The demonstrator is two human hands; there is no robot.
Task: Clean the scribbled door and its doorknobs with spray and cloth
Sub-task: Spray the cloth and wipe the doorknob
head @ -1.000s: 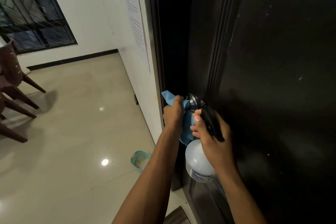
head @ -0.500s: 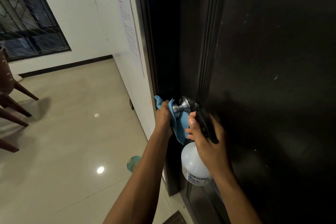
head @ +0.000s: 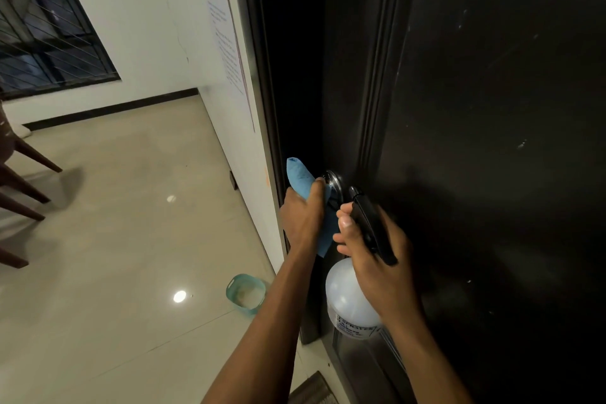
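The left hand [head: 303, 218] grips the blue cloth [head: 300, 177] and presses it against the doorknob [head: 333, 181], which lies directly ahead of its knuckles, its axis projecting from the door [head: 492, 108]. The right hand [head: 377, 249] grips the spray bottle [head: 347, 297] just beside and below the doorknob. The left hand is nearer the doorknob.

A blue cloth [head: 303, 185] is gripped by the left hand [head: 303, 215] and pressed against the metal doorknob [head: 333, 181] of the dark door [head: 492, 108]. A white spray bottle [head: 349, 298] is held by the right hand [head: 377, 252]. A teal basket [head: 245, 293] is seen on the tiled floor [head: 114, 272].
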